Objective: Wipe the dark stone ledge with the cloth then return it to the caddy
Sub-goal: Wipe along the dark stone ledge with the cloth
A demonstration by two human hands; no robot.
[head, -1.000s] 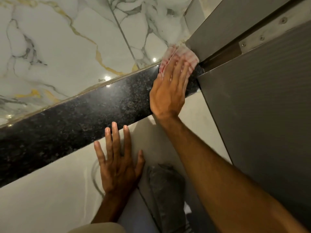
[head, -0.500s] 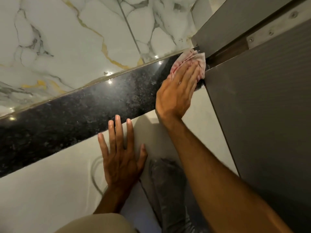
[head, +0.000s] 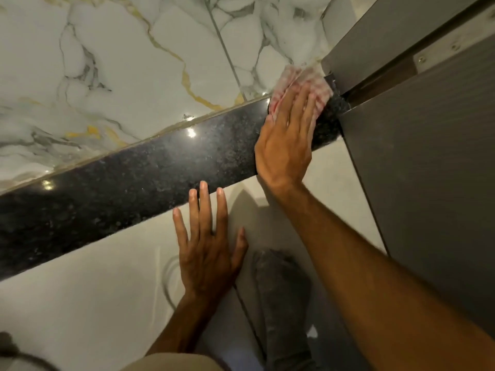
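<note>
A dark speckled stone ledge [head: 139, 183] runs diagonally from lower left to upper right. At its far right end lies a pink and white checked cloth [head: 289, 84], pressed flat under the fingers of my right hand [head: 286, 140], right against the grey panel's corner. My left hand [head: 206, 247] rests flat, fingers spread, on the pale tile face below the ledge, its fingertips at the ledge's front edge. No caddy is in view.
White marble wall tiles [head: 134, 76] with gold and grey veins rise behind the ledge. A grey partition panel [head: 428, 183] with a metal bracket closes off the right side. My leg in grey trousers [head: 284, 303] shows below, over a pale tiled floor.
My right hand has kept the cloth at the ledge's right end, sliding it slightly back and up against the wall. My left hand stays flat on the tile face.
</note>
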